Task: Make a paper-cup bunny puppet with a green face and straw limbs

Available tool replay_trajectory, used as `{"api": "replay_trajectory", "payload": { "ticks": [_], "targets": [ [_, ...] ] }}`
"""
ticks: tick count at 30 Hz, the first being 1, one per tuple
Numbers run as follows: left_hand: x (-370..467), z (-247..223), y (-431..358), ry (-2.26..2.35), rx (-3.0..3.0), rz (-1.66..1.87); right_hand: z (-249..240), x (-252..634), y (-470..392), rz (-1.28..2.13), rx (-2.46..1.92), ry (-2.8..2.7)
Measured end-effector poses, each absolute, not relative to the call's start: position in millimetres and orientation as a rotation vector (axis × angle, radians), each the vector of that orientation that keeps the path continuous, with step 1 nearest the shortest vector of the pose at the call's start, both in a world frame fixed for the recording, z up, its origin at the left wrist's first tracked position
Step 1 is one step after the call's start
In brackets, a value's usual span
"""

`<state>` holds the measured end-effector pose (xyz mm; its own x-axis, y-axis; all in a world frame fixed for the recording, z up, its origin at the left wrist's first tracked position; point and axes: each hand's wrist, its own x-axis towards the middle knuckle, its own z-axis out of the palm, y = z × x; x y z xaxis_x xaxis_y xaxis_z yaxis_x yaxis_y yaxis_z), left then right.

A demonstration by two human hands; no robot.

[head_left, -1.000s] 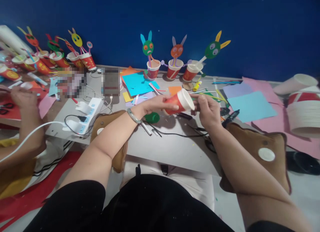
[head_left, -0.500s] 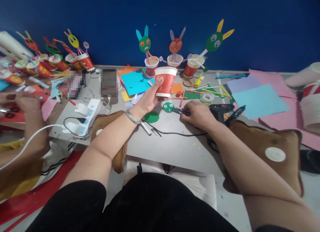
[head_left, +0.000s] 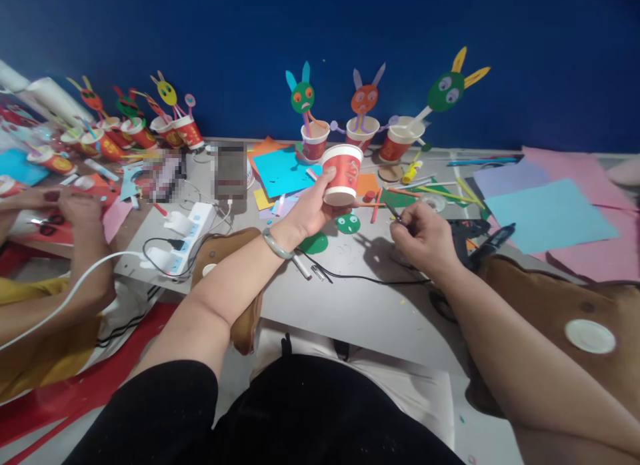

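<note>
My left hand (head_left: 320, 208) is wrapped round a red-and-white paper cup (head_left: 343, 171), raised above the table and tilted, its base towards me. To its right, my right hand (head_left: 423, 231) is closed on a slim dark pointed tool (head_left: 394, 213); most of it is hidden in the fist, so its kind is unclear. The tool's tip is apart from the cup. Beneath the cup lies a green paper face (head_left: 348, 223) with white eyes. A plain green paper disc (head_left: 314, 242) is beside it, near my left wrist.
Cups with paper-headed figures (head_left: 364, 126) stand along the blue wall. A glue gun (head_left: 467, 235) and clear tape (head_left: 433, 203) lie right of centre. A power strip (head_left: 187, 238) is at left, its cables crossing the table. Another person's hands (head_left: 80, 208) work at far left.
My right hand has lifted the dark tool off the green paper face and turned it upwards. The cup in my left hand has tipped, showing more of its base. The view has shifted slightly.
</note>
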<state>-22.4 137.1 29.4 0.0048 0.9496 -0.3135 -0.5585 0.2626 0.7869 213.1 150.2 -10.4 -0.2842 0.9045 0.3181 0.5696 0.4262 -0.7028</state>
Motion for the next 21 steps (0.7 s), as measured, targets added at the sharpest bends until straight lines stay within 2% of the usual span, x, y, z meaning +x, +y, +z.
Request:
{"api": "replay_trajectory", "payload": {
  "ticks": [4, 11, 21],
  "targets": [
    [-22, 25, 130, 0.837, 0.812, 1.256, -18, 208, 144, 0.569, -1.173, -1.786],
    [-22, 26, 115, 1.051, 1.270, 1.437, -18, 205, 140, 0.590, -1.107, -1.661],
    [-18, 30, 111, 1.009, 1.267, 1.411, -14, 203, 136, 0.580, -1.064, -1.698]
  ]
}}
